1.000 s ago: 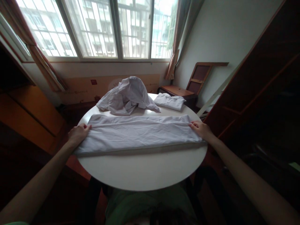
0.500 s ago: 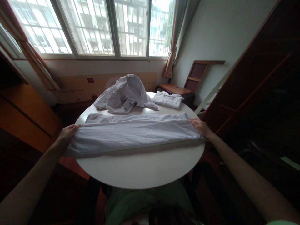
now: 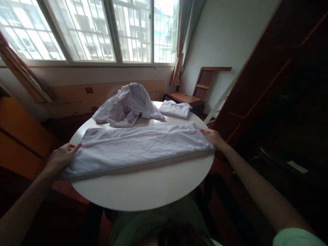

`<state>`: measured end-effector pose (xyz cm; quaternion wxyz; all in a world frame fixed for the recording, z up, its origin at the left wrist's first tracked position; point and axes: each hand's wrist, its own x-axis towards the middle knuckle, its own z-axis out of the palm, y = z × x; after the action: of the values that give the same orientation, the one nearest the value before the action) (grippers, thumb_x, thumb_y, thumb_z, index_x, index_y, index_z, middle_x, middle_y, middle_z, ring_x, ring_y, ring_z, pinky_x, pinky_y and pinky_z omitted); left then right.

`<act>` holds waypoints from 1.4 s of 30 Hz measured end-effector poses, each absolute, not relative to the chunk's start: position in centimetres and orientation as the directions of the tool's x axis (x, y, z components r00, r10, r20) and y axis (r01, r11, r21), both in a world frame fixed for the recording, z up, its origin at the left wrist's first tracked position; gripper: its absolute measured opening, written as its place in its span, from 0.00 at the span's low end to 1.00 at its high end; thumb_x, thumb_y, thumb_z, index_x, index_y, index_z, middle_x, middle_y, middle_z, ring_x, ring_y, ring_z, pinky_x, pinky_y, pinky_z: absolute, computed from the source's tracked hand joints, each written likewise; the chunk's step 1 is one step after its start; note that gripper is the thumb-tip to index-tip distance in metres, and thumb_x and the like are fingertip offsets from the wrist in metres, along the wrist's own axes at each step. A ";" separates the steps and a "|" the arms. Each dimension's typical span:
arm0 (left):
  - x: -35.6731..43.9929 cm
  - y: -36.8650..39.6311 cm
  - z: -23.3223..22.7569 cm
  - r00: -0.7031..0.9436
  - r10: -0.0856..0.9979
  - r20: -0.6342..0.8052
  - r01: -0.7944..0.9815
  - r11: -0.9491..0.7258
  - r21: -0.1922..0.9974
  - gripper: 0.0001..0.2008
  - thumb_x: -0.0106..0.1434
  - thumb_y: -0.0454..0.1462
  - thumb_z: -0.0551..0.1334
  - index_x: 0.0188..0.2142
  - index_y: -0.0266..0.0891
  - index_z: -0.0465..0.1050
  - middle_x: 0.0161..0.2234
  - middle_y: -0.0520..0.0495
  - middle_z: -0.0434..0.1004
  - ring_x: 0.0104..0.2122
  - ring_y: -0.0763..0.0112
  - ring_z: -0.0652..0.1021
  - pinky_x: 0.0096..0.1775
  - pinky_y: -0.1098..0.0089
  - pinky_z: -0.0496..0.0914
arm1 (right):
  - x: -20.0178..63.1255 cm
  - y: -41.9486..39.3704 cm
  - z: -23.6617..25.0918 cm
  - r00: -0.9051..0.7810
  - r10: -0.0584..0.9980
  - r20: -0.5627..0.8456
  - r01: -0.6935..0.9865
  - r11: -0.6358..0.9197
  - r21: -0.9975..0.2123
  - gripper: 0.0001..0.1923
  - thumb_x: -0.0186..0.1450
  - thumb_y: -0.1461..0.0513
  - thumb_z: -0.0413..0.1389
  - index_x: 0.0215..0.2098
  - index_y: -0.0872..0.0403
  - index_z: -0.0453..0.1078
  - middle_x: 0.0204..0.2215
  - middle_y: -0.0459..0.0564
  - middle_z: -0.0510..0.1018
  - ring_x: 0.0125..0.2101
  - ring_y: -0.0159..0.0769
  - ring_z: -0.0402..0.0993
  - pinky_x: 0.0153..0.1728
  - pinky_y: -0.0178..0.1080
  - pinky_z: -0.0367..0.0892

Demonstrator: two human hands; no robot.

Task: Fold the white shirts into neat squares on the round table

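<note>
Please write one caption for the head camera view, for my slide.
Left hand and right hand hold opposite ends of a folded white cloth on a round table.

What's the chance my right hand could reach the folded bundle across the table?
Probably yes, with a stretch: your right hand is at the right end of the long cloth, and nothing visibly blocks the way to the folded bundle.

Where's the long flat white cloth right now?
In the head view, the long white cloth lies across the round table, between the left hand and the right hand, nearer the person than the crumpled white cloth.
</note>
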<state>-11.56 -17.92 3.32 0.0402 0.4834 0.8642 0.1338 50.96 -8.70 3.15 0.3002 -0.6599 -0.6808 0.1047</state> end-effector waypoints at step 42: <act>-10.4 -22.7 1.8 -0.680 0.730 0.075 0.654 0.557 0.512 0.22 0.56 0.51 0.50 0.42 0.37 0.65 0.42 0.35 0.73 0.40 0.52 0.75 0.35 0.64 0.69 | 53.3 -14.1 4.4 0.148 0.956 0.254 0.839 0.015 -0.544 0.10 0.57 0.56 0.50 0.26 0.53 0.69 0.26 0.50 0.78 0.28 0.39 0.73 0.31 0.38 0.65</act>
<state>-10.40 -22.70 1.77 0.0733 0.3934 0.8792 0.2586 53.27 -14.09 4.39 0.3014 -0.6949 -0.6456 0.0971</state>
